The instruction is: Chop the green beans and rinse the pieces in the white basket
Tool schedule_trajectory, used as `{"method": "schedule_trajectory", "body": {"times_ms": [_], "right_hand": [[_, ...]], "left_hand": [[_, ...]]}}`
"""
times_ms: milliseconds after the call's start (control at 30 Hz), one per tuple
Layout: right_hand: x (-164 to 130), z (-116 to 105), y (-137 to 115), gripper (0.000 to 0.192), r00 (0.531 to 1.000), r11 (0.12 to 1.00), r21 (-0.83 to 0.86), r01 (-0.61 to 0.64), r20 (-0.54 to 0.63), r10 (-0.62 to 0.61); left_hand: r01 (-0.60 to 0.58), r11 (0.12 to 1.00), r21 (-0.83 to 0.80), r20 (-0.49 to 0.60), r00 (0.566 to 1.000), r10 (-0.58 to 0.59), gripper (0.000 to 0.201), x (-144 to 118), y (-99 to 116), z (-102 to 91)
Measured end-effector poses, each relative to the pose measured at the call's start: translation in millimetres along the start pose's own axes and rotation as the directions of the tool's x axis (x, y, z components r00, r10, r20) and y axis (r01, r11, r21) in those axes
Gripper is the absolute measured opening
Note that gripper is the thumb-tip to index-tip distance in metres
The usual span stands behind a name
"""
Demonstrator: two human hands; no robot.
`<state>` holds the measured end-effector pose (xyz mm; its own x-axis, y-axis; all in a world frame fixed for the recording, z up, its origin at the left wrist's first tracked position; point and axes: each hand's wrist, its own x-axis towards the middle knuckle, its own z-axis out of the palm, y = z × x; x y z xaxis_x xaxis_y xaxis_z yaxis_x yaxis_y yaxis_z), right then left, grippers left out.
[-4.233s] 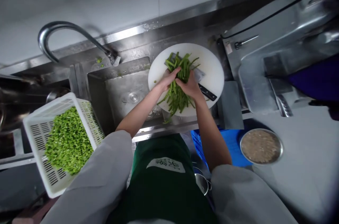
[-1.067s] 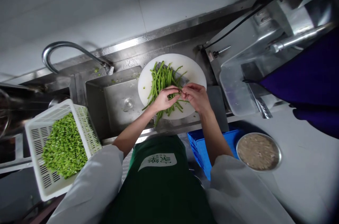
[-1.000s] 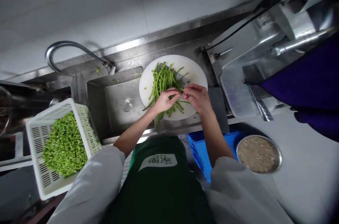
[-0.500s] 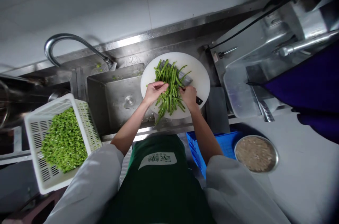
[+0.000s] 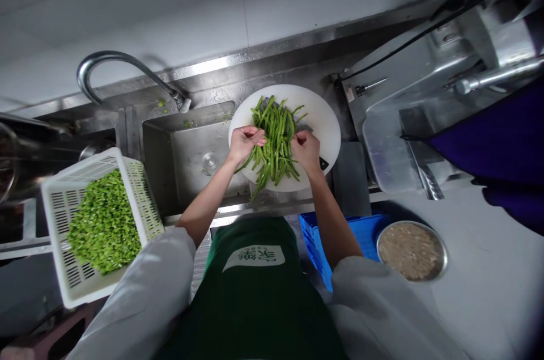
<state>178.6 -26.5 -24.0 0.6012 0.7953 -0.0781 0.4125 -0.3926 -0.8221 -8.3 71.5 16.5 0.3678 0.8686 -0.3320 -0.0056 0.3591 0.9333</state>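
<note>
Many green beans [image 5: 277, 134] lie between left hand [image 5: 242, 145] and right hand [image 5: 306, 151] — both curled, likely containing them; gripping, I can't tell.

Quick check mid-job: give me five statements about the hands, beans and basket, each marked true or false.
1. The left hand and right hand are on opposite sides of the green beans. True.
2. The beans lie in the sink basin. False: they lie on the round white cutting board.
3. The white plastic basket holds chopped green pieces. True.
4. The basket stands to the person's right. False: it stands to the left.
5. A black knife handle shows near the right hand. True.
</note>
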Motion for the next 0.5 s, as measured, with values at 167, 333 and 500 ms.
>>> {"method": "schedule_trajectory", "body": {"times_ms": [167,333,500], "right_hand": [[-3,2,-28,0.021,0.960,0.883,0.468,0.010,0.242,-0.139],[-9,0,-37,0.040,0.911,0.802,0.585,-0.121,0.386,-0.144],[-25,-9,-39,0.046,0.908,0.803,0.576,-0.155,0.404,-0.114]], "left_hand": [[0.012,0.999,-0.041,0.127,0.992,-0.007,0.052,-3,17,8.6],[0.015,0.998,-0.062,0.135,0.991,-0.006,0.052,1,21,10.0],[0.020,0.994,-0.103,0.057,0.998,-0.014,0.054,6,11,9.2]]}}
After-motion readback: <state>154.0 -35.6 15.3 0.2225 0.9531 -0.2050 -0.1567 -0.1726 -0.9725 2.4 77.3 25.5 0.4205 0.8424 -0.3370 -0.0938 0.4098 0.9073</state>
